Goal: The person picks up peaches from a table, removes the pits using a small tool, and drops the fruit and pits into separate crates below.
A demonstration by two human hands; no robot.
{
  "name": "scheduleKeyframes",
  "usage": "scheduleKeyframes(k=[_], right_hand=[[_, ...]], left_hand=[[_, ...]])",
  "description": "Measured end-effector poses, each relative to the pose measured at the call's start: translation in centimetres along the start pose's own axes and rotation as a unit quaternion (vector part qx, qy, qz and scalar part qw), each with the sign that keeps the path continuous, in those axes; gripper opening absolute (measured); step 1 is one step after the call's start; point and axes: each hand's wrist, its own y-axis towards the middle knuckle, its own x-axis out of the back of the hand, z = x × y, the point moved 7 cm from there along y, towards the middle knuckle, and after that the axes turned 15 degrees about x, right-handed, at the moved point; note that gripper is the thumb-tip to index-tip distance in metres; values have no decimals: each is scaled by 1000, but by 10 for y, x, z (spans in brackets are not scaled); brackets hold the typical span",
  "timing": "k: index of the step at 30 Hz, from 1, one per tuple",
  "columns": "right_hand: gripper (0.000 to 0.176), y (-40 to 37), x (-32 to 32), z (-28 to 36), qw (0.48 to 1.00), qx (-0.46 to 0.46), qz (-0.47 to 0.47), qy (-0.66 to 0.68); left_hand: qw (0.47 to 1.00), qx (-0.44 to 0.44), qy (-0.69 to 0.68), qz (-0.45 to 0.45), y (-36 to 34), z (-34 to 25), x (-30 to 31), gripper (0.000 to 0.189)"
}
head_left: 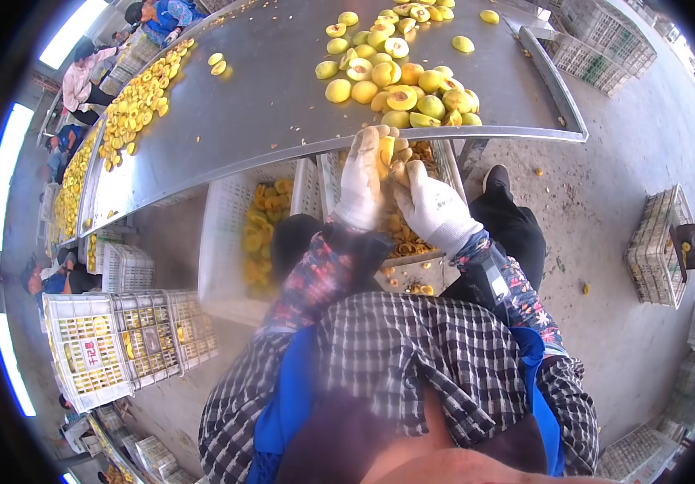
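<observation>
My left hand (359, 184), in a white work glove, is closed around a piece of yellow peach (385, 156) at the table's near edge. Close beside it, my right hand (435, 208), gloved too, has its fingers pinched together against the peach; whatever is between them is too small or hidden to make out. Just beyond both hands lies a pile of whole and halved peaches (402, 98) on the metal table (259, 97). Below the hands stands a crate of brown pits and scraps (408, 234), partly covered by my gloves.
A white crate (217, 242) holding peach halves stands left of my legs. More halves (133, 113) line the table's far left edge, with several people beyond. Stacked crates (109, 343) stand at left; another crate (656, 250) is on the floor at right.
</observation>
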Motion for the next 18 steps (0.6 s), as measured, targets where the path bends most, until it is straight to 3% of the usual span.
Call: scheduleKeyframes(k=[5, 9, 11, 13, 14, 15, 18], right_hand=[[33, -6, -12, -11, 999, -4, 21, 40], [31, -7, -28, -19, 987, -105, 16, 117], [39, -9, -25, -11, 994, -10, -79, 78], [45, 0, -20, 1, 998, 45, -52, 11], [37, -3, -22, 1, 990, 96, -105, -13], [38, 5, -19, 5, 996, 40, -49, 56], [39, 6, -15, 21, 994, 81, -21, 66]], left_hand=[[986, 48, 159, 5, 14, -3, 18, 37], [996, -5, 76, -43, 4, -2, 8, 24], [994, -94, 30, -54, 2, -5, 8, 22], [988, -147, 54, -5, -14, -19, -3, 21], [989, -145, 38, 8, -13, -22, -4, 21], [991, -135, 20, 14, -15, -21, 1, 21], [988, -102, 115, 0, -38, -32, 4, 23]])
